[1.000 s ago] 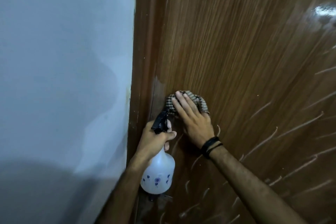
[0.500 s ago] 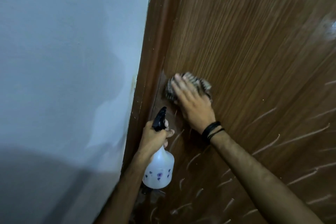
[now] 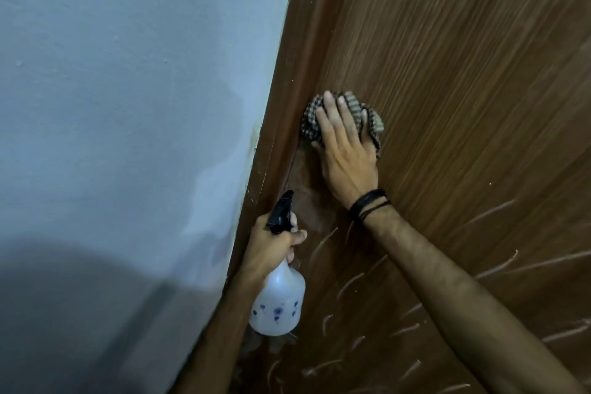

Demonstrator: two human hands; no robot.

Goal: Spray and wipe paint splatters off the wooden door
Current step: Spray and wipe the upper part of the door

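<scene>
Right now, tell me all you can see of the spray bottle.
The spray bottle has a translucent white, plastic-looking body printed with small blue flowers, and a black trigger head. It hangs roughly upright, nozzle aimed up toward the wooden door, near the door's left edge. The left hand holds it by the neck, one finger across the trigger. Its fill level cannot be judged.

Wooden door (image 3: pixel 463 80): warm brown with fine straight grain, crossed toward 5 o'clock by pale whitish paint streaks (image 3: pixel 351 285). Cloth (image 3: pixel 311 120): small check of dark brown and beige. Spray bottle (image 3: pixel 278 301): translucent white body printed with small blue floral motifs, black nozzle. Wristbands (image 3: pixel 367 206): black cords. Wall (image 3: pixel 128 105), toward 9 o'clock: pale blue-grey, shadowed darker at 7 o'clock.
</scene>
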